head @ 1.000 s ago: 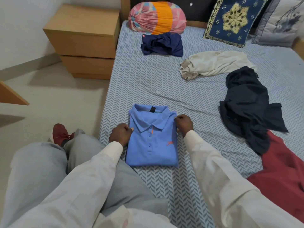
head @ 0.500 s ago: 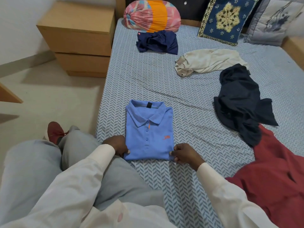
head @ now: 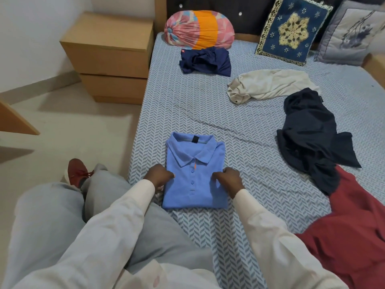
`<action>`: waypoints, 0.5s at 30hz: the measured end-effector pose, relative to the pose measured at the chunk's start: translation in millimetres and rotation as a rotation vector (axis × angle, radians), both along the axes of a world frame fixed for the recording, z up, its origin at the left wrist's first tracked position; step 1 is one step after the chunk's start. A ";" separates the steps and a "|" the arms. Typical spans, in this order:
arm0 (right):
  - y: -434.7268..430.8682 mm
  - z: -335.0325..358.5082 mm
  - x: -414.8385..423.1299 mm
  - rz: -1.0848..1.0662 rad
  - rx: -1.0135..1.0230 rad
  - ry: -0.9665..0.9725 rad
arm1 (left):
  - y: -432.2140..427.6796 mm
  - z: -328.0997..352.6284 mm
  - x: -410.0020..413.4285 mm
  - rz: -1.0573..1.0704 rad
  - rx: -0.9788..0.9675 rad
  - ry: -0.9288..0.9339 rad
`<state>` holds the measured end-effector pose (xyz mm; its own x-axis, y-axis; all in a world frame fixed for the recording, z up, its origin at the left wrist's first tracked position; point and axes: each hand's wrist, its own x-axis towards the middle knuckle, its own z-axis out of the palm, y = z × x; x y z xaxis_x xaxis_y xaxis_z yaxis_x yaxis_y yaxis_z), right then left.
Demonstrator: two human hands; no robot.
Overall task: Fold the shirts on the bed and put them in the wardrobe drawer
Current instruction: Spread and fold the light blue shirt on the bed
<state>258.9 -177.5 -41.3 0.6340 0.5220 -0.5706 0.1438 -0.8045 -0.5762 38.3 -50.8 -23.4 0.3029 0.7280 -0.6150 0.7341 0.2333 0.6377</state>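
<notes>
A blue polo shirt (head: 195,163) lies folded into a neat rectangle, collar away from me, near the bed's left edge. My left hand (head: 159,177) sits on its left edge at mid-height with curled fingers pinching the fabric. My right hand (head: 228,180) does the same on the right half, fingertips curled onto the front. Unfolded clothes lie around: a navy shirt (head: 205,61) near the headboard, a cream shirt (head: 268,85), a dark navy shirt (head: 310,134) and a maroon shirt (head: 350,232) at the right.
The patterned bed sheet (head: 187,109) covers the bed. A wooden nightstand with two drawers (head: 110,57) stands at the left of the bed. A pink-orange bundle (head: 200,30) and two cushions (head: 291,32) line the headboard. My grey-trousered legs (head: 62,215) hang off the bed's left side.
My hands went from the polo's shoulders down to its bottom corners, then came back up to its middle. The shirt stays folded in the same spot.
</notes>
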 end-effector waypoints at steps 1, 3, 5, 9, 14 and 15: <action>4.0 3.8 -0.7 0.010 0.009 0.005 | 0.6 0.2 3.1 -0.001 0.001 0.005; 8.0 20.8 -5.7 0.006 0.057 0.059 | 2.7 -2.2 8.8 -0.001 0.042 0.023; 10.9 20.9 -2.6 0.015 0.110 0.116 | 5.3 -2.5 13.3 0.009 0.071 0.008; 3.8 16.5 4.4 0.125 0.238 0.146 | 7.4 -0.2 17.0 0.043 0.068 -0.074; -3.6 19.5 8.9 0.324 0.330 0.037 | 7.7 -4.7 14.2 -0.006 0.185 -0.144; -2.8 18.7 11.2 0.349 0.322 0.044 | 9.4 -6.3 14.1 -0.026 0.186 -0.189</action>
